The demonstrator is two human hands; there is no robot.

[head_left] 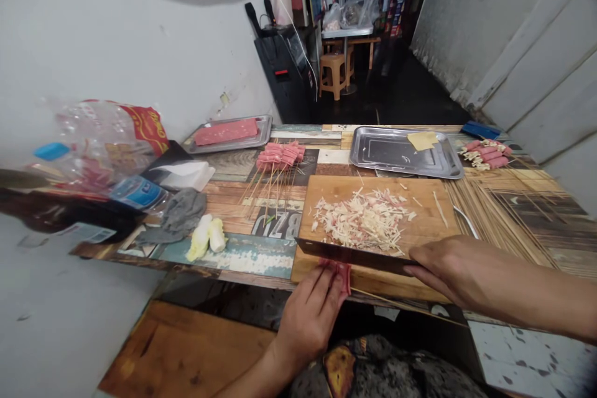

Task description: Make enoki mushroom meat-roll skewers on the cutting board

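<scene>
A wooden cutting board (420,199) lies on the table in front of me with a pile of shredded pale strips (364,221) on it. My right hand (443,267) is closed on the handle of a cleaver (347,254) whose blade lies along the board's near edge. My left hand (310,314) pinches a small pink meat roll (344,275) on a thin bamboo skewer at the board's front edge, just under the blade.
Finished meat skewers (278,155) lie left of the board, and more (485,154) at far right. Two metal trays stand behind: one (263,130) with a meat slab, another (401,152) with a yellow sheet. Loose bamboo sticks (494,211), cabbage pieces (205,237), a grey cloth (180,214) and bottles (135,189).
</scene>
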